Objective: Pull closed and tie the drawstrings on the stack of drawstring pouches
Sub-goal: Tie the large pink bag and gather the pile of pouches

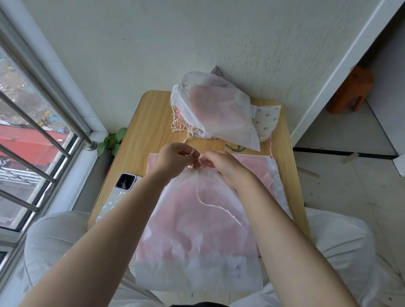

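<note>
Mid-task. Left hand (173, 157) and right hand (222, 165) meet at the gathered mouth of the top pouch (200, 226), a translucent white drawstring bag with pink showing through, lying on the wooden table (151, 117) with its lower end hanging over the near edge toward the lap. Both hands' fingers are curled in, pinching the white drawstring (198, 186) at the neck; a small loop stands up between them, so the knot looks in progress, not finished. One loose cord tail trails down across the bag.

Under it lies the remaining flat stack (257, 166), pink and white, mouths apparently still open; count unclear. At the far table edge a pile of finished pouches (213, 107) sits with mouths cinched and cords dangling. Judgement: a good number done, the current one nearly tied, several left.

Phone (122, 184) lies on the table left of the pouch.
</note>
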`<move>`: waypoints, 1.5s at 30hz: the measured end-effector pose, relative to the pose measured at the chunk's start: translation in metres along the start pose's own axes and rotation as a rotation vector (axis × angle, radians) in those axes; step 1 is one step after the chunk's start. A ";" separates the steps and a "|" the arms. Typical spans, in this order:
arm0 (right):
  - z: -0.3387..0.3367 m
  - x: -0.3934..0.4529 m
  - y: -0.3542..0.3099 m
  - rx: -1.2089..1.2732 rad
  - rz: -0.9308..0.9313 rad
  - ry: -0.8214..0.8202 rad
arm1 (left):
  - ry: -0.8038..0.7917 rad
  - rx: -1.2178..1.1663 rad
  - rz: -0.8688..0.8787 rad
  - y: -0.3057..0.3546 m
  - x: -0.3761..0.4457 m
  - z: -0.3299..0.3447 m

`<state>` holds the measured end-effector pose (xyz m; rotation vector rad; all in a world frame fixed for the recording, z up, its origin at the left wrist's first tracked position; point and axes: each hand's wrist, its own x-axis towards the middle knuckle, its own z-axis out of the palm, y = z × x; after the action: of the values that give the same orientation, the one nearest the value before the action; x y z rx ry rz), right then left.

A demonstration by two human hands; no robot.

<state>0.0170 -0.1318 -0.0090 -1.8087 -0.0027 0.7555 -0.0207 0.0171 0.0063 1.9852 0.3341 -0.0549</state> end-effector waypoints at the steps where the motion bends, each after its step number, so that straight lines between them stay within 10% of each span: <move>1: 0.000 -0.001 0.001 0.017 0.000 -0.019 | 0.013 -0.031 -0.013 -0.001 -0.001 0.001; 17: 0.009 0.004 0.010 0.091 -0.114 0.103 | -0.001 -0.450 -0.179 -0.006 -0.002 -0.006; 24: -0.004 -0.002 0.000 1.071 -0.122 0.078 | 0.021 -0.438 -0.232 -0.010 0.001 -0.008; 31: -0.009 -0.005 -0.020 1.263 -0.177 0.038 | 0.005 -0.517 -0.264 -0.013 0.002 -0.004; 35: -0.022 -0.005 -0.022 0.931 -0.219 0.132 | 0.039 -0.571 -0.284 -0.016 0.003 -0.006; 41: -0.017 -0.010 -0.015 -0.566 -0.236 0.290 | 0.066 -0.635 -0.330 -0.018 0.008 -0.005; 45: -0.010 -0.008 -0.009 -0.721 -0.186 0.260 | 0.126 -0.589 -0.322 -0.020 0.008 -0.008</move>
<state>0.0192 -0.1398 0.0041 -2.5375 -0.3030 0.3969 -0.0189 0.0334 -0.0093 1.3418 0.6678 -0.0307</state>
